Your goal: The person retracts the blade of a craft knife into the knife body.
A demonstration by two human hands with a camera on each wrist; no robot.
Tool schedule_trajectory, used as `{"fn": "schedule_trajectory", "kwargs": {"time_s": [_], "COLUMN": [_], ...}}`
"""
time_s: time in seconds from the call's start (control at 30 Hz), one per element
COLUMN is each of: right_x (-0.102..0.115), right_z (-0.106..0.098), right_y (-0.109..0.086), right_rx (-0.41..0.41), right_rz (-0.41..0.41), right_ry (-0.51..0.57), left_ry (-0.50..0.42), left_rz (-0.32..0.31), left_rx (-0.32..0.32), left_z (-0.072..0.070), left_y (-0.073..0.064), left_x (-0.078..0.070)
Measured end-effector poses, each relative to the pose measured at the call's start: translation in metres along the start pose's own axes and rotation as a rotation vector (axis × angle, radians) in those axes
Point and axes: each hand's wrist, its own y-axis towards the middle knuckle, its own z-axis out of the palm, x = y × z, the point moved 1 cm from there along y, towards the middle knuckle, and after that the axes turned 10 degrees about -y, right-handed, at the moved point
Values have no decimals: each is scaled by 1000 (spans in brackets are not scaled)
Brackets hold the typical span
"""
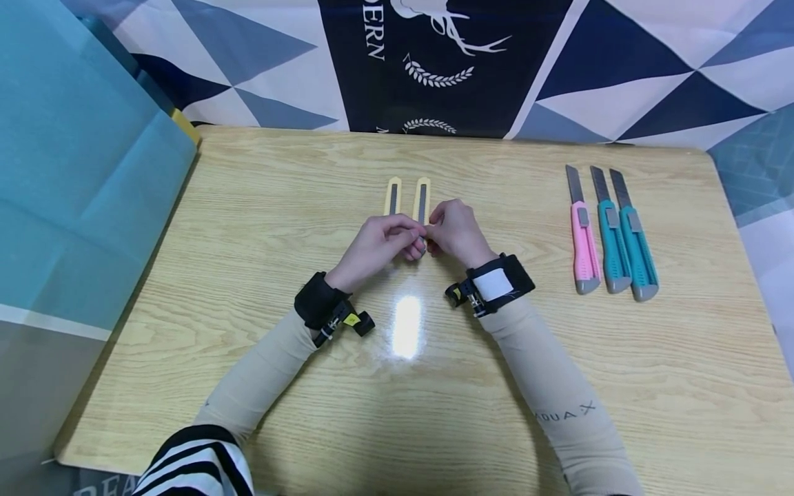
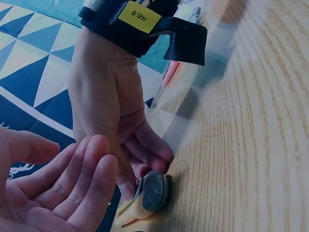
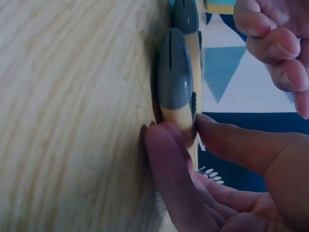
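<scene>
Two yellow utility knives with grey end caps lie side by side near the middle of the table, their far ends pointing away. At the right-hand yellow utility knife [image 1: 423,193], my right hand [image 1: 460,233] pinches the body between thumb and fingers, just past the grey cap [image 3: 175,72]. My left hand [image 1: 381,248] hovers over the near part of the left-hand yellow utility knife [image 1: 393,195], hiding it in the head view. Its fingers [image 2: 79,191] are loosely bent with nothing between them. The right wrist view shows this left hand [image 3: 282,48] apart from both knives.
Toward the right of the wooden table [image 1: 248,289] lie a pink utility knife [image 1: 584,241] and two teal utility knives, a middle one [image 1: 613,244] and an outer one [image 1: 639,251], blades extended. A patterned cloth [image 1: 273,69] hangs behind. A blue-covered surface [image 1: 87,151] borders the left.
</scene>
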Motion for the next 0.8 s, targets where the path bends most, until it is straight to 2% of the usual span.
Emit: {"fn": "schedule_trajectory", "kwargs": {"time_s": [0.27, 0.43, 0.57, 0.73, 0.8], "right_x": [-3, -3, -2, -3, -4], "right_z": [1, 1, -1, -8, -11], "right_y": [-1, -3, -8, -19, -23], "right_rx": [-5, -22, -30, -51, -85], "right_rz": [-7, -26, -69, -116, -145], "right_ry": [29, 1, -50, -45, -37], "left_ry": [4, -1, 27, 36, 36], "left_rz": [-8, -28, -37, -36, -35], "left_rx": [-6, 4, 8, 17, 23], "left_z": [1, 5, 9, 10, 11], "left_y": [0, -4, -9, -9, -10], "left_x": [-2, -17, -30, -31, -30]}}
